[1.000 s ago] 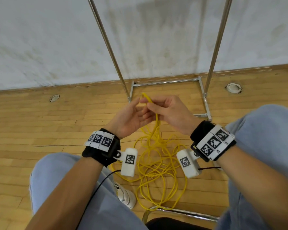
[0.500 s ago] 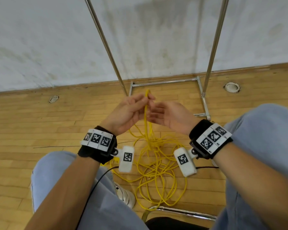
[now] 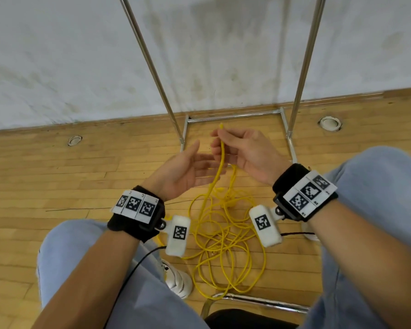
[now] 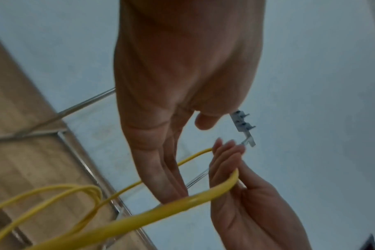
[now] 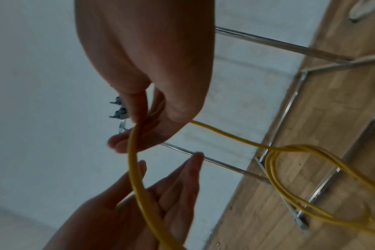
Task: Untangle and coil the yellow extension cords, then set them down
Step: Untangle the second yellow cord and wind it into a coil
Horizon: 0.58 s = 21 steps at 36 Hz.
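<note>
A thin yellow cord (image 3: 223, 238) lies in a loose tangle on the wooden floor between my knees. One strand (image 3: 221, 153) rises from it to my right hand (image 3: 226, 138), which pinches it just below its free end. The right wrist view shows the thumb and fingers of that right hand (image 5: 152, 59) closed round the cord (image 5: 135, 169). My left hand (image 3: 199, 160) is beside the strand with its fingers straight and its palm turned towards the cord, holding nothing. In the left wrist view the left hand (image 4: 178, 84) is flat above the cord (image 4: 139, 221).
A chrome rack frame (image 3: 235, 113) with two upright poles stands on the floor by the white wall, just beyond my hands. Round floor sockets (image 3: 74, 140) (image 3: 329, 123) sit on either side. A white shoe (image 3: 178, 281) and a chair rail (image 3: 259, 302) lie near the tangle.
The left hand, which pinched the strand half a second ago, has let go and opened. The right hand has taken the strand near its end and holds it up.
</note>
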Each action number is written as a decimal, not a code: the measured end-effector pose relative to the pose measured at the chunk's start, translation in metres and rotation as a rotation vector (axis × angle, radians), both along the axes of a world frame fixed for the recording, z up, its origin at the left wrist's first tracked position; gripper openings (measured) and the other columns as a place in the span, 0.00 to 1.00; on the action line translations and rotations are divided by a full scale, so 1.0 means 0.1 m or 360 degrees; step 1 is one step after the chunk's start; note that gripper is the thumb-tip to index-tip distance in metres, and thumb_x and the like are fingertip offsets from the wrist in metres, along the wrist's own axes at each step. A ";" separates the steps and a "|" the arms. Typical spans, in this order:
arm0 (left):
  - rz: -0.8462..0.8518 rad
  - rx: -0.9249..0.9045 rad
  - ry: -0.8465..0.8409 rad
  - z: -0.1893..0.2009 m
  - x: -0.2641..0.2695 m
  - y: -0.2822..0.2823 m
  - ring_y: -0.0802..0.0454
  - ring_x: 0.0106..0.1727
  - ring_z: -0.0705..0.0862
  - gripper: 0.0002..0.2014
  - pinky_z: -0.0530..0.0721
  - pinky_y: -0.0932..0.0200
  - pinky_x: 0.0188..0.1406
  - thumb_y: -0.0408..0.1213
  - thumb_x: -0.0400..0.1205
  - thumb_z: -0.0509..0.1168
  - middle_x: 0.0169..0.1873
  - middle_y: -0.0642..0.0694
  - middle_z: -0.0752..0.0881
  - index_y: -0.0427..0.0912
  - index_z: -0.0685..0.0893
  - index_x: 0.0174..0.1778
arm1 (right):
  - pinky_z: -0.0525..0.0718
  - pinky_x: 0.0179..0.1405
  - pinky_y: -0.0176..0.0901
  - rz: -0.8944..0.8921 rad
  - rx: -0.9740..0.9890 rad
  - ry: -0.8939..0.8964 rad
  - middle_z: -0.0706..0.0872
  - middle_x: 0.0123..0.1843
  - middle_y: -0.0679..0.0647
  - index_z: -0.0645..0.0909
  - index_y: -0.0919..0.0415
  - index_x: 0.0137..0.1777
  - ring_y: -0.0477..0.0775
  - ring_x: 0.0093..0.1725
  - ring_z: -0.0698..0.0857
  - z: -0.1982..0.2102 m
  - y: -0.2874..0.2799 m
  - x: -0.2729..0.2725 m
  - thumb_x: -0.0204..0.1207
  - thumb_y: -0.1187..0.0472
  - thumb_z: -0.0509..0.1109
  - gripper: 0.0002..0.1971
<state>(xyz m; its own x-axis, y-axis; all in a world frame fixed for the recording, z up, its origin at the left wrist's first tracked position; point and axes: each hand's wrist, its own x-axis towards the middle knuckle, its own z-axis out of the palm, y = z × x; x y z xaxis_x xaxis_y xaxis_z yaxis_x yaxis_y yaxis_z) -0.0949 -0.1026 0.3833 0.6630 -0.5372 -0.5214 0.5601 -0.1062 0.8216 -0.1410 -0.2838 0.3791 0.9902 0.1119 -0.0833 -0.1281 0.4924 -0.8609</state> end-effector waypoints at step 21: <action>-0.0169 -0.0657 -0.0477 0.25 -0.02 0.14 0.56 0.38 0.85 0.11 0.87 0.62 0.41 0.31 0.85 0.62 0.40 0.48 0.86 0.37 0.84 0.61 | 0.94 0.53 0.51 0.0127 0.0221 0.0482 0.89 0.60 0.74 0.75 0.81 0.72 0.66 0.52 0.93 -0.14 0.06 -0.01 0.85 0.73 0.60 0.18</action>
